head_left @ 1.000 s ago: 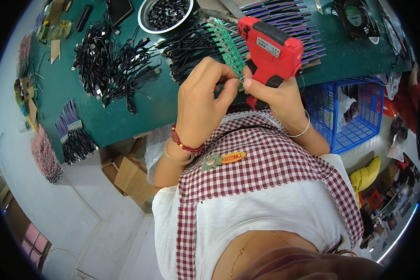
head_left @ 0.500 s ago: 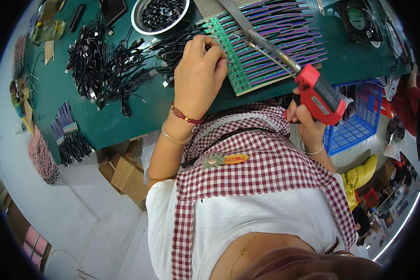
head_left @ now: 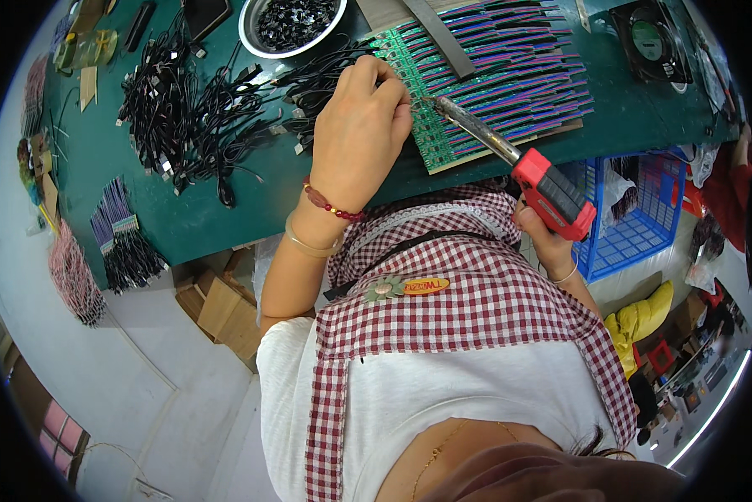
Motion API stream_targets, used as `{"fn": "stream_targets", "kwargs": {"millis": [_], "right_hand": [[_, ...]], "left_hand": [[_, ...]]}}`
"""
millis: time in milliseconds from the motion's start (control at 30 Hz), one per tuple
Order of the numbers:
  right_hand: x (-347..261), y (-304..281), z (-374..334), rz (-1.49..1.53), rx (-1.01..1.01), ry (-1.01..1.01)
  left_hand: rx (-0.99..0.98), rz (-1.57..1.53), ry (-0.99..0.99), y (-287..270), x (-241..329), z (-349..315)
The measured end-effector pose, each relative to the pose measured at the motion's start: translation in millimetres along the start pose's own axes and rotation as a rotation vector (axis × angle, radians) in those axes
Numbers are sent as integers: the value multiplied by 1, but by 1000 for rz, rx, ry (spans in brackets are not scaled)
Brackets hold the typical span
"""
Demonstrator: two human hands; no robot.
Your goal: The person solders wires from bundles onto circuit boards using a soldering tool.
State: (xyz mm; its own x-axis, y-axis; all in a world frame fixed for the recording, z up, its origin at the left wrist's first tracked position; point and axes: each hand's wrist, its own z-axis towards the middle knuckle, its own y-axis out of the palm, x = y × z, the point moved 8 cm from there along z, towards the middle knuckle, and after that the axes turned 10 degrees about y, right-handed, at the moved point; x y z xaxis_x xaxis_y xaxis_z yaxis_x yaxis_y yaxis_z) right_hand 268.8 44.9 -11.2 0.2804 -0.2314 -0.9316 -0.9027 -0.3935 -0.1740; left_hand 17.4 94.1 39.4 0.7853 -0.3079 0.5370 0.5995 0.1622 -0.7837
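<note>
My right hand (head_left: 547, 238) grips a red and black soldering gun (head_left: 557, 199). Its metal tip points left and reaches the green circuit boards (head_left: 409, 79), close to my left fingertips; whether it touches a board I cannot tell. My left hand (head_left: 364, 121) is pinched at the boards' left edge, and its fingers hide whatever is between them. Black cables (head_left: 313, 88) run up to that edge from the left. From the boards' other side, striped multicolour wires (head_left: 518, 84) fan out to the right. A flat grey metal bar (head_left: 443, 42) lies across the boards and wires.
On the green table are a bowl (head_left: 246, 33) of small black parts, a tangled heap of black USB cables (head_left: 163, 117) and a small fan (head_left: 648, 40). Wire bundles (head_left: 125, 238) lie by the left edge. A blue crate (head_left: 635, 226) stands below at right.
The soldering gun has moved left and down, bringing its tip from over the metal bar to the boards beside my left fingers. My left hand stays pinched at nearly the same spot.
</note>
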Motion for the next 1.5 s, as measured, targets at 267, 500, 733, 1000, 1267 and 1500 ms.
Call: {"fn": "stream_targets", "kwargs": {"millis": [267, 500, 733, 1000, 1267, 1500], "right_hand": [[-17, 3, 5, -134, -3, -75], [-1, -9, -4, 36, 109, 50], [-8, -3, 3, -95, 38, -49], [-14, 2, 5, -148, 5, -88], [3, -8, -4, -67, 77, 65], [-3, -3, -1, -87, 46, -3]], "left_hand": [[-77, 21, 33, 0, 0, 6], [-149, 5, 34, 2, -1, 10], [-142, 7, 40, 1, 0, 12], [-147, 50, 35, 3, 1, 15], [-141, 85, 40, 4, 2, 15], [-144, 79, 32, 6, 3, 16]]}}
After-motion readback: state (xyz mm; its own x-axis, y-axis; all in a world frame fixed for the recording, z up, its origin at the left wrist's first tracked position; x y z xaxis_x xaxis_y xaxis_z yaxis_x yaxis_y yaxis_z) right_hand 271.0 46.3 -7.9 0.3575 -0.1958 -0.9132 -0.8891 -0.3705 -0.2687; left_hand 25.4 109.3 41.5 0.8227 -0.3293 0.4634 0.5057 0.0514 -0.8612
